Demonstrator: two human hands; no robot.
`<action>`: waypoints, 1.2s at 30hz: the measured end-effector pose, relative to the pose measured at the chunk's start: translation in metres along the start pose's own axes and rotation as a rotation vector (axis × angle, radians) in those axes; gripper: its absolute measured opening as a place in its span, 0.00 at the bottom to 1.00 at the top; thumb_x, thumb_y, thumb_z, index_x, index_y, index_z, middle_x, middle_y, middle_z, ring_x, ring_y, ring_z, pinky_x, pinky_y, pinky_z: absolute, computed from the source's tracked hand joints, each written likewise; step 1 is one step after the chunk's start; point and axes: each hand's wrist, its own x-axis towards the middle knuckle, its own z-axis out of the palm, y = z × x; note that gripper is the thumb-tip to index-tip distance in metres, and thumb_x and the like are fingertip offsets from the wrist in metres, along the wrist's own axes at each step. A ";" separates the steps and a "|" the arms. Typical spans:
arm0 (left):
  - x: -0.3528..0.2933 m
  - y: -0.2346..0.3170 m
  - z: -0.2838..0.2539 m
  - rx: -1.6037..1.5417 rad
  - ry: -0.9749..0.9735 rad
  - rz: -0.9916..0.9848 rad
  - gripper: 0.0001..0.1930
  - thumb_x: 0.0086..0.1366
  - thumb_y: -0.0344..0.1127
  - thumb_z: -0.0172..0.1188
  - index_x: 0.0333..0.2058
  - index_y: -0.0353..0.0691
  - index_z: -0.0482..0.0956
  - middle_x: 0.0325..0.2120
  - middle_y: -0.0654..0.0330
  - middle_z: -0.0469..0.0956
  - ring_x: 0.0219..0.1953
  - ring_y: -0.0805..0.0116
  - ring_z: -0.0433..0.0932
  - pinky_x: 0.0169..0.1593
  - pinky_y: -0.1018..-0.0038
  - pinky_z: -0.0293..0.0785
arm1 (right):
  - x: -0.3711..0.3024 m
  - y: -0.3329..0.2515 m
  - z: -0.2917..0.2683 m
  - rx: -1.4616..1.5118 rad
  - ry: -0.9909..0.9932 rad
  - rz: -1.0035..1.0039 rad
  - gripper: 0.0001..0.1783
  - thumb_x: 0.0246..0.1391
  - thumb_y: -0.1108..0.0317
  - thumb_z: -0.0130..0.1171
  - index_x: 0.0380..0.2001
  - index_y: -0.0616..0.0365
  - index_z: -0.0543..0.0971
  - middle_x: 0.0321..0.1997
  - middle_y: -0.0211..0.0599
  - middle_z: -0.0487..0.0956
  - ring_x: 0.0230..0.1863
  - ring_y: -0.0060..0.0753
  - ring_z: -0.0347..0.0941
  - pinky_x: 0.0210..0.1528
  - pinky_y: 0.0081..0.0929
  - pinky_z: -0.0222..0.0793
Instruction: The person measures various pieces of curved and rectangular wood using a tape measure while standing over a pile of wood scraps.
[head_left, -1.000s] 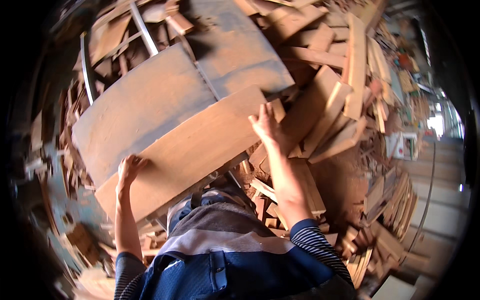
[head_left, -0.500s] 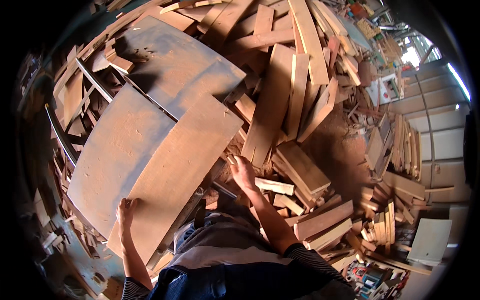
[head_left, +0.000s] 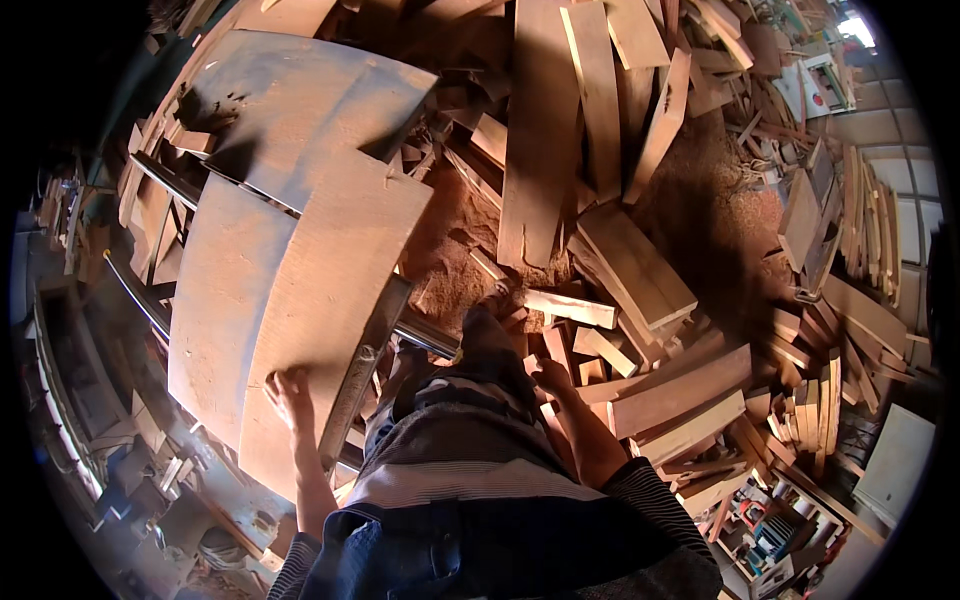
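Observation:
A wide, light brown board (head_left: 335, 260) lies along the right side of a flat metal machine table (head_left: 225, 270), over part of its surface. My left hand (head_left: 290, 398) rests on the near part of this board, fingers apart and bent, fingertips against the wood. Low by my right leg is my right hand (head_left: 550, 378), off the board and close to short wood offcuts; its fingers look bent and blurred, and whether they hold anything is unclear. A second metal table section (head_left: 310, 100) lies beyond, across a dark slot, dusted with sawdust.
Several loose planks (head_left: 540, 130) are piled ahead and to the right. Offcuts and a thick block (head_left: 637, 262) lie right of my feet, on sawdust (head_left: 450, 240). A metal rail (head_left: 140, 295) sticks out at the machine's left. Stacked boards (head_left: 870, 220) lean by the right wall.
My right hand has drawn back toward my leg. My left hand has moved from the board's left edge onto its face. The view has shifted, showing more floor around my foot.

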 end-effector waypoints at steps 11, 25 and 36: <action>-0.011 0.119 0.017 0.051 0.000 0.244 0.24 0.69 0.45 0.58 0.53 0.28 0.72 0.61 0.35 0.65 0.66 0.31 0.57 0.71 0.45 0.52 | 0.047 -0.003 -0.029 0.021 0.013 -0.240 0.12 0.52 0.61 0.62 0.35 0.58 0.82 0.38 0.45 0.84 0.42 0.50 0.82 0.45 0.42 0.78; -0.027 0.125 0.006 0.017 -0.030 0.293 0.30 0.67 0.50 0.61 0.57 0.31 0.72 0.69 0.39 0.57 0.74 0.37 0.46 0.69 0.40 0.49 | 0.046 0.021 0.052 0.001 0.043 -0.013 0.25 0.65 0.48 0.46 0.47 0.54 0.83 0.51 0.55 0.82 0.52 0.60 0.78 0.53 0.50 0.72; -0.025 0.119 0.013 -0.090 -0.116 0.267 0.35 0.58 0.49 0.68 0.58 0.34 0.69 0.71 0.40 0.52 0.75 0.36 0.41 0.68 0.34 0.45 | -0.007 -0.016 0.032 -0.017 0.315 -0.143 0.21 0.61 0.50 0.51 0.40 0.55 0.84 0.42 0.48 0.85 0.47 0.53 0.82 0.47 0.47 0.76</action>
